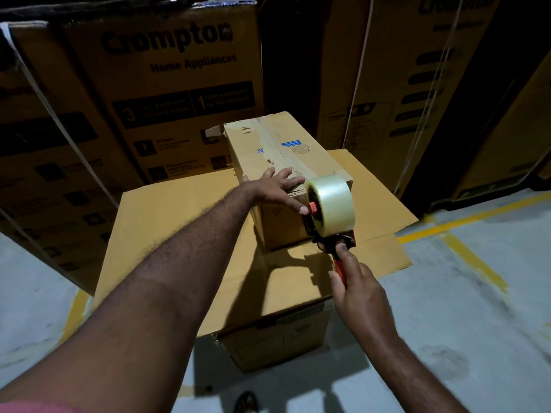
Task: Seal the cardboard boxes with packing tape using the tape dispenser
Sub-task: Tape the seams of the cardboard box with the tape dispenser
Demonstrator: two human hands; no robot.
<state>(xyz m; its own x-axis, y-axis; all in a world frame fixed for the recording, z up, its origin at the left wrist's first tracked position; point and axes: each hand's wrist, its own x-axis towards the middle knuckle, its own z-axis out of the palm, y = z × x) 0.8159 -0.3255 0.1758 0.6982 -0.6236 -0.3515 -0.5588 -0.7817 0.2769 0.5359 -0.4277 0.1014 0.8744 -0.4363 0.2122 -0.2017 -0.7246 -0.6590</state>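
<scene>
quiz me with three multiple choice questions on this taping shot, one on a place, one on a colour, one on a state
1. Where does the small box stand?
A) on the floor
B) on a bigger box
C) on a shelf

2. What colour is the tape dispenser's handle?
A) blue
B) red
C) green

3. How is the left hand?
A) flat on the small box's top
B) curled into a fist
C) hanging idle

Answers:
1 B, the bigger cardboard spreads out under it.
2 B, red shows above the right hand gripping it.
3 A, its fingers lie spread on the top.
</scene>
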